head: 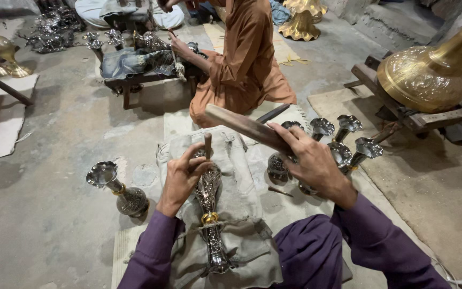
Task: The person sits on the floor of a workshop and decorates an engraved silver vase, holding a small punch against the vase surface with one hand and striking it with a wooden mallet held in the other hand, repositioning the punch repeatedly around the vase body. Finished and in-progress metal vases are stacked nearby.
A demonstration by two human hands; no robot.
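Note:
A silver engraved metal vase [209, 214] with a gold band lies on a grey cloth pad [241, 187] in front of me, tied down with a cord. My left hand [184, 174] grips a small chisel [207, 144] upright against the vase's upper part. My right hand [308, 158] holds a flat wooden mallet stick [241, 127] raised above the chisel. Purple sleeves cover both my arms.
A finished silver vase [118, 190] stands on the floor at left. Several silver vases [338, 142] cluster at right. A person in orange [247, 59] works on another bench ahead. A large brass vessel [429, 75] rests on a wooden stand at far right.

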